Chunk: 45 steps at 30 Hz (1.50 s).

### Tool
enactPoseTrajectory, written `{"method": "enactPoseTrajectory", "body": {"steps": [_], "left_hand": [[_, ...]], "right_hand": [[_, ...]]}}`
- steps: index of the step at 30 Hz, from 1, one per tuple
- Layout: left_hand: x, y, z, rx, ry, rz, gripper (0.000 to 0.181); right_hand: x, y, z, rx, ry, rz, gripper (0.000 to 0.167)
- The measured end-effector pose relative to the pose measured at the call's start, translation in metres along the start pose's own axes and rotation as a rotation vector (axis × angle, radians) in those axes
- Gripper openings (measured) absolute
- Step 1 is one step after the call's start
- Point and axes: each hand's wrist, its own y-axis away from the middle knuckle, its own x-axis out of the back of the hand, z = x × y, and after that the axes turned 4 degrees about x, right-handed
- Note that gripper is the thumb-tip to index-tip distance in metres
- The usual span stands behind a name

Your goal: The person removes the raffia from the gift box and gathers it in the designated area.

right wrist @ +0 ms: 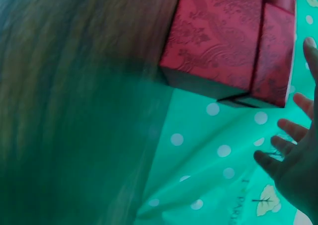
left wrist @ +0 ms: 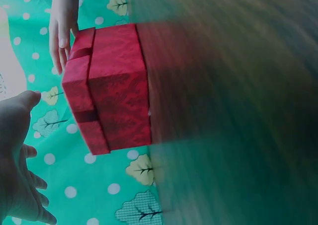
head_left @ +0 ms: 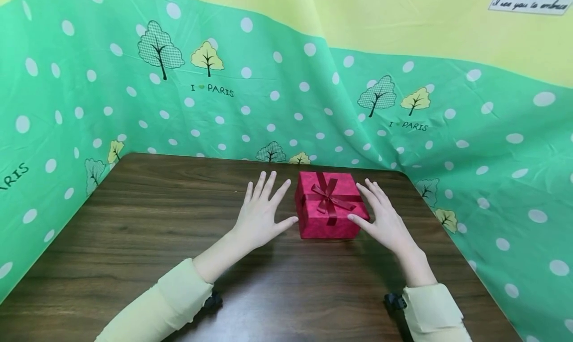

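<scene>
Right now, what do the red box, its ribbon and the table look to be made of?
Red box: probably cardboard under patterned paper or fabric, fairly matte; crisp edges and raised-looking scrollwork suggest it.
Ribbon: perhaps satin, slightly glossy; its thin, folded loops hint at that.
Table: wood or wood-look laminate, smooth, with streaked brown grain and soft glare.
</scene>
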Motion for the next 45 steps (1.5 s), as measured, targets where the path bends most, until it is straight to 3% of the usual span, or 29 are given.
{"method": "enactPoseTrajectory", "body": {"steps": [8, 17, 25, 34, 45], "left_hand": [[-0.015, -0.006, 0.01, -0.011, 0.042, -0.01, 0.084], [-0.028, -0.014, 0.02, -0.02, 0.136, -0.091, 0.084], [-0.038, -0.025, 0.018, -0.023, 0.247, -0.186, 0.09], [-0.048, -0.034, 0.015, -0.001, 0.405, -0.319, 0.09], [-0.048, -0.039, 0.01, -0.019, 0.478, -0.351, 0.085]], "right_hand": [[-0.005, -0.003, 0.013, -0.01, -0.101, -0.057, 0.084], [-0.009, -0.006, 0.021, -0.023, -0.205, -0.144, 0.084], [-0.01, -0.008, 0.03, -0.011, -0.312, -0.2, 0.085], [-0.013, -0.006, 0.041, -0.081, -0.373, -0.267, 0.087], [-0.016, -0.007, 0.035, -0.172, -0.425, -0.281, 0.081]]}}
